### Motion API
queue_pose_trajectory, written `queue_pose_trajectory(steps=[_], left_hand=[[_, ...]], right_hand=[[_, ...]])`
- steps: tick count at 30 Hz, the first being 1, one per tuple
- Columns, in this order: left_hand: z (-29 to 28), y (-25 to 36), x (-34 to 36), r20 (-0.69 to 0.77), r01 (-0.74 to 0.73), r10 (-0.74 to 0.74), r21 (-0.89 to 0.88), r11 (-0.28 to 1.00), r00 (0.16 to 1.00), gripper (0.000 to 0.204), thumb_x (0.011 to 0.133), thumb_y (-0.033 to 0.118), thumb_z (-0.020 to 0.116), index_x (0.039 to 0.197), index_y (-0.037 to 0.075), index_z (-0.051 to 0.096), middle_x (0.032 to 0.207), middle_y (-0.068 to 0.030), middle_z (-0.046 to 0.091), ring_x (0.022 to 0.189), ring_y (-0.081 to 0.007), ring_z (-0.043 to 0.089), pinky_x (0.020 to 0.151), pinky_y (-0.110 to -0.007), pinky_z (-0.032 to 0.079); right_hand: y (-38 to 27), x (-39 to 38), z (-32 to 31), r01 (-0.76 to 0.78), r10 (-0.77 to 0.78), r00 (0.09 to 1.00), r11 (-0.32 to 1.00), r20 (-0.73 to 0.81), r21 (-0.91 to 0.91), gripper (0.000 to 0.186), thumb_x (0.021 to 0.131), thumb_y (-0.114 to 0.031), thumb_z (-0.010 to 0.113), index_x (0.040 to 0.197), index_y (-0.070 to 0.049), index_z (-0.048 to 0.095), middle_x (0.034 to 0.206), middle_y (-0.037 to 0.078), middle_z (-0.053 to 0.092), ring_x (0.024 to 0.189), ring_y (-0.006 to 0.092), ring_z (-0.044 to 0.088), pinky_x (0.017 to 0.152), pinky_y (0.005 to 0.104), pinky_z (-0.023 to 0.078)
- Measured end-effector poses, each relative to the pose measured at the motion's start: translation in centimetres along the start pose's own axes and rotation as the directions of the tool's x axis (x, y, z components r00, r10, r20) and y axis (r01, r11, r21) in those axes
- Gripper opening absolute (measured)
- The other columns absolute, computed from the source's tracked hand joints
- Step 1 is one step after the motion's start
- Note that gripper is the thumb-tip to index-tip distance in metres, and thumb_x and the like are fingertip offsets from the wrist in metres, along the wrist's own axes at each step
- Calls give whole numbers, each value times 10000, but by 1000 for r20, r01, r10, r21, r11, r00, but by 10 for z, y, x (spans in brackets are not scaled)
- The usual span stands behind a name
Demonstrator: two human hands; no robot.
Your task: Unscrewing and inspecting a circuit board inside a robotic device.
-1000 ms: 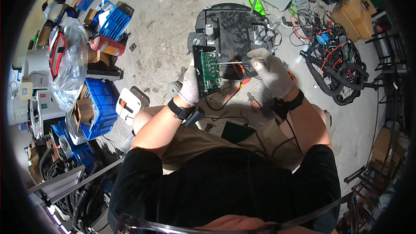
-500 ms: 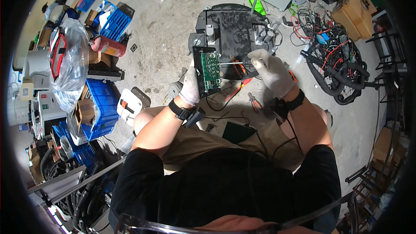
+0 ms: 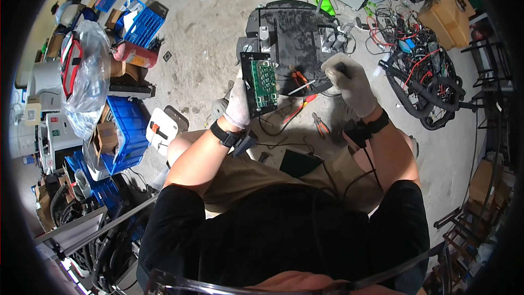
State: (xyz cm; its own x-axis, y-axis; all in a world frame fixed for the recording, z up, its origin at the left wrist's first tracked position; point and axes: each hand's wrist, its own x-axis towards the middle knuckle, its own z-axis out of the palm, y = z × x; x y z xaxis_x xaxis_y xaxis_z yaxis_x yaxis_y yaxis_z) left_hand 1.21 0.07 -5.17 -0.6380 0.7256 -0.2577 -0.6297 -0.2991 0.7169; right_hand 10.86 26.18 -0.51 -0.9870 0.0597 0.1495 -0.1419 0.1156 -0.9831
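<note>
My left hand (image 3: 237, 107), in a pale work glove, grips the left edge of a black panel (image 3: 247, 71). A green circuit board (image 3: 265, 84) is mounted on that panel and faces up. In my gloved right hand (image 3: 352, 84) is a screwdriver (image 3: 302, 88); part of its dark handle shows by the fingers. Its metal shaft slants down to the left, the tip a little right of the board and apart from it. Beyond both hands a round black machine base (image 3: 297, 35) lies on the floor. Orange-handled pliers (image 3: 300, 79) rest at its near edge.
Red-and-yellow-handled pliers (image 3: 297, 110) and another pair of pliers (image 3: 320, 125) lie on the concrete before me. A tangled heap of wires and black hoses (image 3: 420, 90) spreads at the right. Blue crates (image 3: 128, 136) and a red fire extinguisher (image 3: 135, 55) stand at the left.
The screwdriver has come away from the board, its shaft swinging from level to a slant with the tip lower. My right hand has shifted slightly right. My left hand still holds the panel.
</note>
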Motion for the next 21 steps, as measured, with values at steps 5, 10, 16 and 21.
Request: queue_pose_trajectory(steps=[5, 10, 16, 21], left_hand=[[-7, -5, 2, 17, -14, 16, -131, 991, 1000, 841, 853, 700, 452, 1388, 53, 392, 1249, -171, 553, 1065, -318, 605, 893, -460, 528], [-9, 0, 4, 58, 45, -26, -357, 933, 998, 661, 964, 549, 325, 1381, 42, 397, 1262, -210, 542, 1078, -341, 598, 901, -479, 522], [-8, 2, 3, 74, 6, 23, -377, 926, 997, 660, 964, 542, 335, 1386, 38, 392, 1260, -212, 543, 1080, -347, 596, 905, -493, 517], [-8, 1, -1, 43, 7, 9, -364, 932, 999, 709, 937, 586, 368, 1401, 51, 377, 1292, -206, 524, 1112, -350, 582, 934, -498, 500]], right_hand=[[-4, -3, 10, -75, 75, 996, 997, -37, 10, 74, 901, -28, 559, 959, -17, 604, 898, 31, 611, 814, 80, 550, 749, 241, 455], [-14, -8, 19, -88, 85, 995, 994, -49, -68, 102, 895, -18, 581, 994, -18, 604, 912, 35, 625, 836, 92, 564, 767, 246, 460], [-10, -9, 17, -36, 29, 993, 998, -112, -55, 121, 882, 5, 599, 998, -26, 609, 867, 17, 617, 802, 83, 554, 737, 240, 458], [-10, -10, 19, -68, 65, 991, 997, -121, -20, 113, 880, 7, 606, 987, -27, 615, 868, 10, 611, 790, 74, 544, 728, 233, 454]])
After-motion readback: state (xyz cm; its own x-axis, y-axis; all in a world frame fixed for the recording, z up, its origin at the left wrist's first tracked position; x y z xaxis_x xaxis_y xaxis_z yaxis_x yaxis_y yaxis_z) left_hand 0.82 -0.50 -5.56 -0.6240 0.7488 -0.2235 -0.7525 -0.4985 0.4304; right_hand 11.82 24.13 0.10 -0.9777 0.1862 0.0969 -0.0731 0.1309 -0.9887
